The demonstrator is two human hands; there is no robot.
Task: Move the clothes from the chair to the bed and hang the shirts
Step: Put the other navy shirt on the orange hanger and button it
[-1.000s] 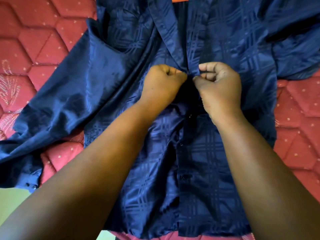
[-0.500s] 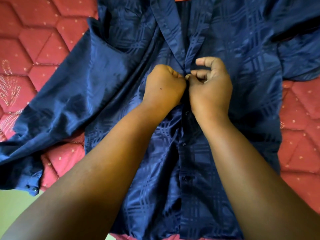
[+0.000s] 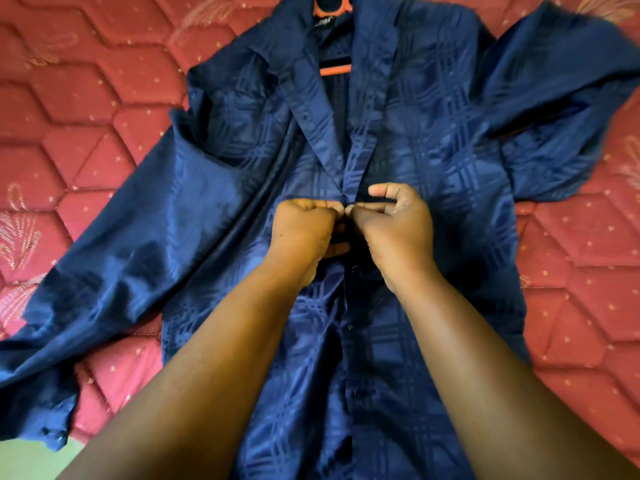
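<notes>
Nearest us, our two forearms reach out over the lower front of the navy shirt, where the placket below the hands looks already buttoned. Our left hand and right hand meet knuckle to knuckle at the chest, each pinching one edge of the placket. A second ago they were a little apart; now they have closed together at the same spot, so we judge a button is going through its hole, though the button itself is hidden behind our fingers. Past the hands, the collar lies open, and the orange hanger sits inside the neck. The shirt lies spread flat on the red quilted bed, and a strip of pale green floor shows at the near left corner.
</notes>
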